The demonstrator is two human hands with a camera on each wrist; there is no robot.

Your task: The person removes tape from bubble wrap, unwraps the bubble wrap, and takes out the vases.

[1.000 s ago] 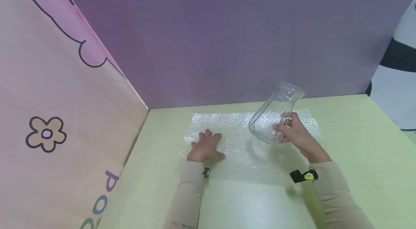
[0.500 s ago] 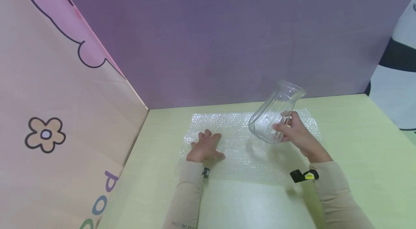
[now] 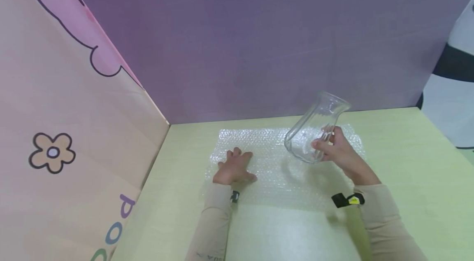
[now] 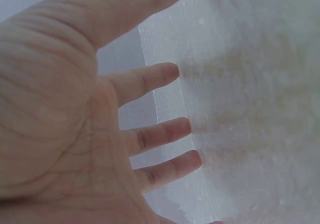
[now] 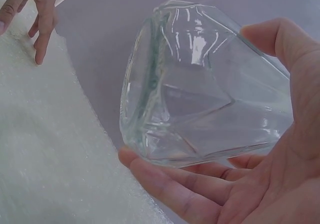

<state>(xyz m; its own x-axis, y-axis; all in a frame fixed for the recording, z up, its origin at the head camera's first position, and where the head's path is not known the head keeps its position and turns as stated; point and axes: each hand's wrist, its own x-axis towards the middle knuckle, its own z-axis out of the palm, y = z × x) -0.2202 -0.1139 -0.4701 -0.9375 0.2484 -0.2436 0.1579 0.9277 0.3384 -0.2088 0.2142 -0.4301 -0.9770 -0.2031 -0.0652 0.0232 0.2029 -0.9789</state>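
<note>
A clear fluted glass vase point(image 3: 312, 131) with a flared rim is tilted in the air, its rim toward the back right. My right hand point(image 3: 338, 152) grips its side, thumb on one face and fingers on the other. The right wrist view shows the thick base of the vase point(image 5: 200, 84) between thumb and fingers. Under it a sheet of bubble wrap point(image 3: 274, 170) lies flat on the table. My left hand point(image 3: 233, 168) rests on the left part of that sheet, fingers spread. In the left wrist view, the fingertips point(image 4: 187, 159) touch the wrap.
The pale yellow-green table point(image 3: 403, 162) reaches back to a purple wall point(image 3: 252, 55). At the left stands a pinkish panel point(image 3: 85, 113) printed with a flower and letters. A black-and-white printed shape point(image 3: 453, 63) is at the right edge.
The right hand and the vase have shifted very slightly to the right. The left hand and the bubble wrap stay in place.
</note>
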